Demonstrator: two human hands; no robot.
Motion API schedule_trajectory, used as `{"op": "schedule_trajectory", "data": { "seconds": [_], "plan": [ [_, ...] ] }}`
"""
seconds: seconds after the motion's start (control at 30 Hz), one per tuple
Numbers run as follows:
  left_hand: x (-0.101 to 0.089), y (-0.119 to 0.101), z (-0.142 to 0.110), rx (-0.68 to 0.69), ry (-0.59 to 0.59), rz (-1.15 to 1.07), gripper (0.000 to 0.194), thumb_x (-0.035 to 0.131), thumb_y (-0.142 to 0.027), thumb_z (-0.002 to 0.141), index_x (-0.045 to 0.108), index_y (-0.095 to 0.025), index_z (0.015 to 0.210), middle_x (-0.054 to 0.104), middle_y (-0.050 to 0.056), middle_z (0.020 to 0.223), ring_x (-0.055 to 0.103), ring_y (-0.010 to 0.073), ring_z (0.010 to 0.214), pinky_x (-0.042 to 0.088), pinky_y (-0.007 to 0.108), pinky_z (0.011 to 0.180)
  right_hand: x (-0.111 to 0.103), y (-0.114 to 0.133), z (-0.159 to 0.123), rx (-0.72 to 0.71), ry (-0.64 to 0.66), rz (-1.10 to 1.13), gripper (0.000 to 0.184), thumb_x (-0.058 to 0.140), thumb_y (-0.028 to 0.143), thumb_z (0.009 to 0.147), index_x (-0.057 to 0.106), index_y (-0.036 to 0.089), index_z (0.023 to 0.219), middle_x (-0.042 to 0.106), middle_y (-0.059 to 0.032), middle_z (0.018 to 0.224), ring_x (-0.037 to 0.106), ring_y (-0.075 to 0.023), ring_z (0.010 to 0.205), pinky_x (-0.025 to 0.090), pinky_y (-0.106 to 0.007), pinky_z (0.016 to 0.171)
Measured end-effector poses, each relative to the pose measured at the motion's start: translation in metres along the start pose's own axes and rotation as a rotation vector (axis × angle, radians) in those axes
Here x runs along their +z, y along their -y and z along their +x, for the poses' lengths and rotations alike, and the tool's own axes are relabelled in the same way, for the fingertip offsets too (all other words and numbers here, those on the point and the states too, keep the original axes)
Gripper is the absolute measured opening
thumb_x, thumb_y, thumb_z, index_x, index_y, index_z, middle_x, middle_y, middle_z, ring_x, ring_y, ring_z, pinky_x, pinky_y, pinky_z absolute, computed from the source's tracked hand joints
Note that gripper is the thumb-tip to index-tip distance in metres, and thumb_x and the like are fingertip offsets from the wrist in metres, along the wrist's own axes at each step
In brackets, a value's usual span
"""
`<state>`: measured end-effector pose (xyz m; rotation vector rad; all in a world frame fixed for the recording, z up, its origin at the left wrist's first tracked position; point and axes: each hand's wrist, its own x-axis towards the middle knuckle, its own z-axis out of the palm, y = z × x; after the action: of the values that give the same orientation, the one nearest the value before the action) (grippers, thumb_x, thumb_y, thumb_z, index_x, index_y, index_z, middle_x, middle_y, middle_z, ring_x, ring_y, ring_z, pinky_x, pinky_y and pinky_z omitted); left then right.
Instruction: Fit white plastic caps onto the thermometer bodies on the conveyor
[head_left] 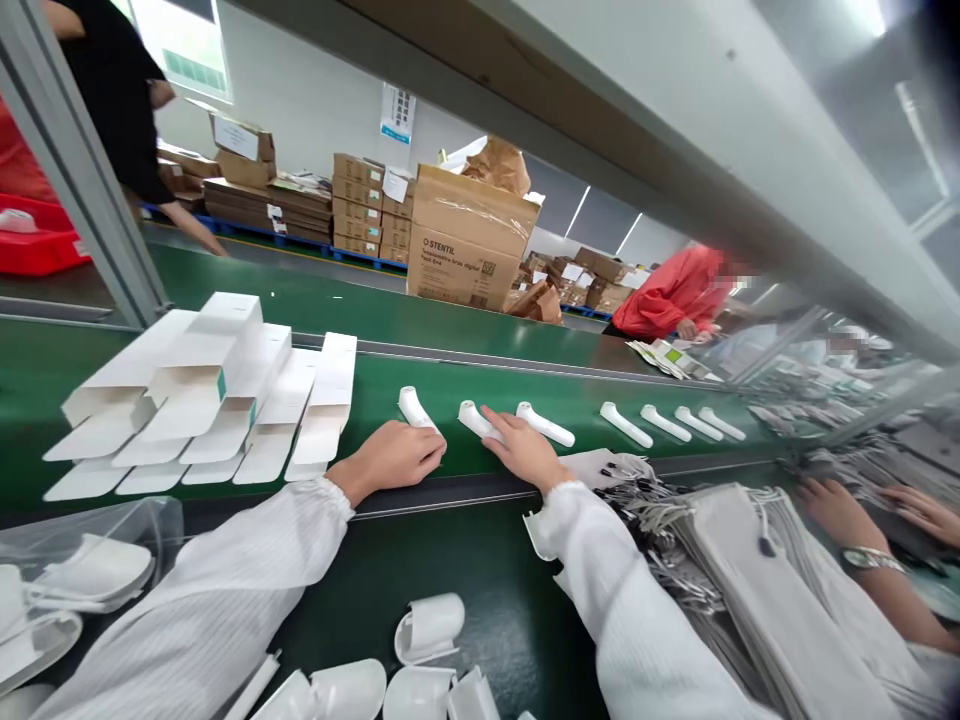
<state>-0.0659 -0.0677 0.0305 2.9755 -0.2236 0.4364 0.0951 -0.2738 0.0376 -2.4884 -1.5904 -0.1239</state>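
My left hand [394, 457] is closed, its fingers curled around the lower end of a white infrared thermometer [414, 408] on the green conveyor belt [390, 365]. To its right, my right hand [525, 450] has thumb and forefinger on either side of a second white thermometer [472, 418], whose lower part the fingers partly hide. Just beyond that hand lies a third thermometer [546, 425]. Several more thermometers [626, 425] are spaced in a row along the belt to the right. White open-ended cartons [217, 370] lie stacked to the left of my left hand.
White curved plastic covers [431, 625] lie on the near surface, with more in a clear bag [90, 560] at left. Grey cuffs with cables [750, 560] are piled at right, near another person's hands [844, 515]. A metal post [90, 170] and an overhead shelf frame the belt.
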Motion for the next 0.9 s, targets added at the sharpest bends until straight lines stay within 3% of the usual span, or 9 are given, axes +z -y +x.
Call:
{"op": "schedule_trajectory", "data": {
  "seconds": [0.13, 0.37, 0.6, 0.67, 0.77, 0.83, 0.9],
  "plan": [
    [-0.001, 0.000, -0.002, 0.022, -0.023, 0.023, 0.033, 0.038, -0.028, 0.096, 0.069, -0.023, 0.084, 0.070, 0.002, 0.081, 0.064, 0.0168, 0.066, 0.036, 0.026, 0.055, 0.007, -0.015, 0.035, -0.127, 0.144, -0.142, 0.053, 0.051, 0.042, 0.098, 0.040, 0.030, 0.148, 0.063, -0.0090, 0.111, 0.060, -0.0243, 0.104, 0.045, -0.038, 0.093],
    [0.000, -0.022, 0.012, -0.009, -0.067, -0.063, 0.035, 0.038, -0.033, 0.096, 0.071, -0.024, 0.089, 0.071, 0.002, 0.082, 0.063, 0.0160, 0.068, 0.038, 0.024, 0.056, 0.012, -0.040, 0.027, -0.066, 0.154, -0.207, 0.050, 0.041, 0.044, 0.100, 0.038, 0.034, 0.149, 0.064, -0.0083, 0.105, 0.061, -0.0249, 0.100, 0.043, -0.034, 0.089],
    [0.007, -0.008, 0.003, 0.101, -0.132, -0.109, 0.039, 0.035, -0.032, 0.097, 0.072, -0.024, 0.090, 0.071, 0.003, 0.077, 0.060, 0.0145, 0.059, 0.037, 0.025, 0.053, 0.004, -0.009, 0.034, 0.076, 0.103, -0.280, 0.052, 0.040, 0.055, 0.099, 0.041, 0.035, 0.147, 0.065, -0.0100, 0.120, 0.062, -0.0288, 0.105, 0.046, -0.040, 0.089],
    [0.008, -0.004, 0.002, 0.121, -0.164, -0.120, 0.040, 0.035, -0.033, 0.097, 0.073, -0.025, 0.090, 0.071, 0.003, 0.077, 0.061, 0.0150, 0.060, 0.038, 0.025, 0.054, -0.006, 0.004, 0.020, 0.122, 0.022, -0.259, 0.054, 0.037, 0.053, 0.101, 0.039, 0.029, 0.149, 0.057, -0.0118, 0.134, 0.058, -0.0296, 0.114, 0.047, -0.042, 0.092],
    [0.005, -0.011, 0.002, 0.139, -0.164, -0.165, 0.037, 0.038, -0.034, 0.095, 0.073, -0.026, 0.090, 0.070, 0.004, 0.078, 0.062, 0.0164, 0.066, 0.040, 0.025, 0.055, -0.022, 0.023, -0.031, 0.152, -0.112, -0.130, 0.050, 0.033, 0.045, 0.103, 0.045, 0.020, 0.145, 0.052, -0.0131, 0.142, 0.052, -0.0264, 0.124, 0.044, -0.040, 0.102],
    [0.004, -0.019, 0.003, 0.151, -0.133, -0.209, 0.034, 0.040, -0.035, 0.094, 0.073, -0.026, 0.091, 0.069, 0.004, 0.076, 0.063, 0.0164, 0.068, 0.041, 0.025, 0.057, -0.027, 0.033, -0.075, 0.088, -0.068, -0.066, 0.047, 0.035, 0.043, 0.103, 0.050, 0.020, 0.141, 0.055, -0.0120, 0.139, 0.050, -0.0250, 0.127, 0.041, -0.040, 0.108],
    [0.004, -0.029, 0.004, 0.165, -0.098, -0.240, 0.034, 0.040, -0.034, 0.094, 0.072, -0.026, 0.091, 0.068, 0.003, 0.076, 0.062, 0.0161, 0.068, 0.041, 0.025, 0.058, -0.023, 0.040, -0.115, 0.041, 0.011, -0.057, 0.047, 0.041, 0.045, 0.101, 0.052, 0.022, 0.140, 0.053, -0.0125, 0.142, 0.046, -0.0278, 0.133, 0.036, -0.047, 0.113]
  ]
}}
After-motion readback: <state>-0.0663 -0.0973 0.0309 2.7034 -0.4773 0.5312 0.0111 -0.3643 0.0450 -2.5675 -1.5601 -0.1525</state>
